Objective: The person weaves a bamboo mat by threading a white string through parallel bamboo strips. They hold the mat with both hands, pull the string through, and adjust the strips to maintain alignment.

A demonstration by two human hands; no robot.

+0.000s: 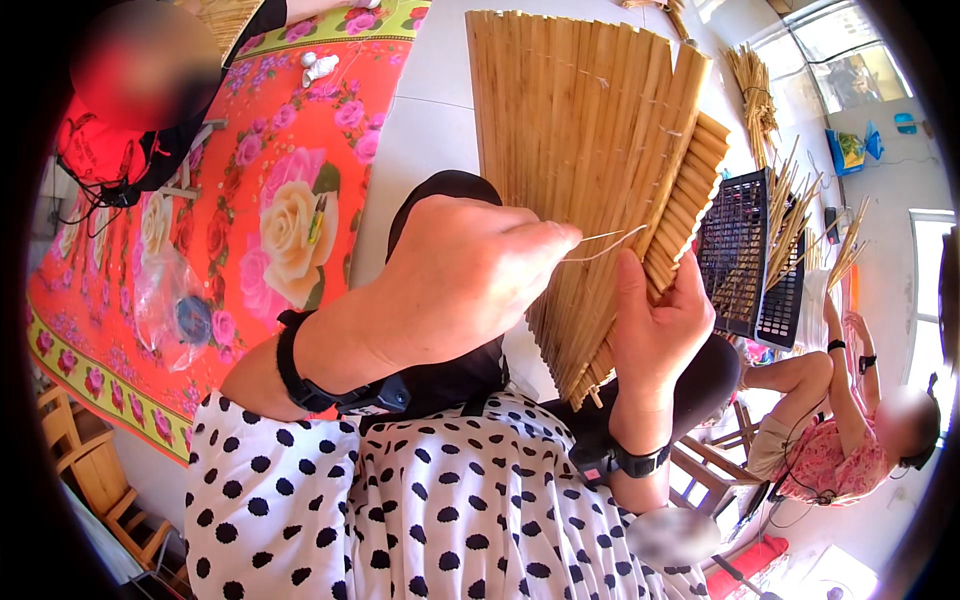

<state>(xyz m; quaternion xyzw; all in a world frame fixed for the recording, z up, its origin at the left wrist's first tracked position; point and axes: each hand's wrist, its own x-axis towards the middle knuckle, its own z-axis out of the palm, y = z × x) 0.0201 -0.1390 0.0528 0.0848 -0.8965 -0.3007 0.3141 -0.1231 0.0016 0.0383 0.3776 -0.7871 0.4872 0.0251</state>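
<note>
A mat of straw-coloured reeds (570,120), bound with rows of thin thread, stands tilted in front of me and reaches down to my lap. Along its right side is a thicker edge of short, round reed ends (690,200). My left hand (465,275) is closed in a pinch on a pale thread (612,234), which stretches right to the mat's edge. My right hand (660,325) grips that edge, its thumb on the near face and its fingers partly hidden behind. A dark band circles each wrist.
A red floral sheet (250,110) covers the floor at left, with a clear plastic bag (160,300) on it. Black plastic crates (735,250) with loose reeds stand at right. Co-workers sit at upper left (105,145) and right (835,450). Wooden chairs (95,460) are at lower left.
</note>
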